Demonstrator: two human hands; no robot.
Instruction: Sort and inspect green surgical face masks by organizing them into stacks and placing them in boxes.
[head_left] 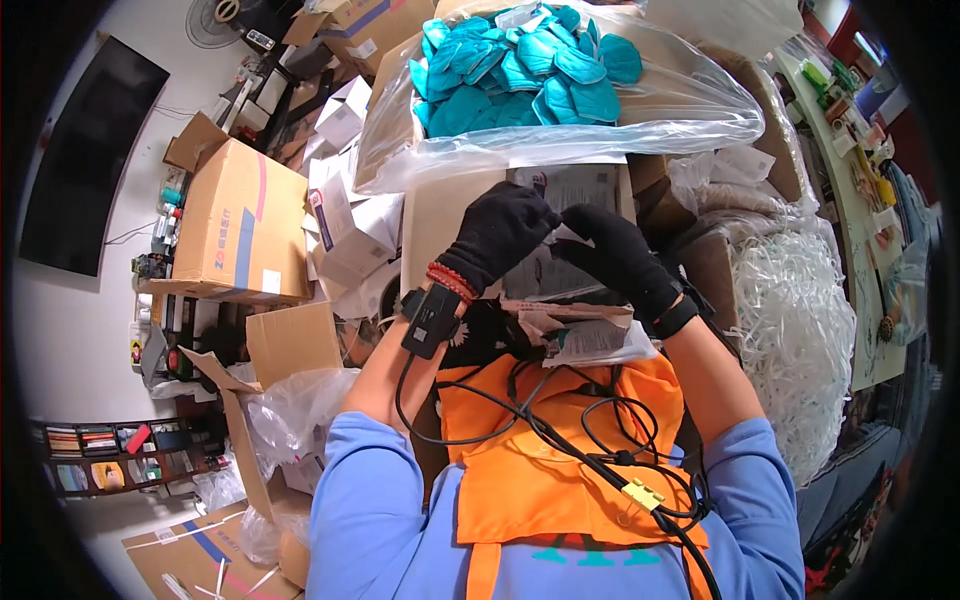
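Observation:
Both my hands wear black gloves and meet over a flat grey packet with print point(570, 280), above a light cardboard surface point(435, 205). My left hand point(500, 235) is closed, its fingertips pinched together near the upper middle of the packet. From the right, my right hand point(625, 260) reaches in with bent fingers, its tips almost touching the left ones. What either hand pinches is too small or hidden to make out. Just beyond them, many teal padded fabric pieces point(540, 75) fill a box lined with clear plastic point(680, 110).
An orange-brown carton point(240, 220) and white small boxes point(350, 225) stand to the left. Nearer is an open carton point(290, 345) with clear plastic inside. White shredded strips point(795, 340) heap up at the right. Black cables point(540, 420) hang across my orange apron point(560, 480).

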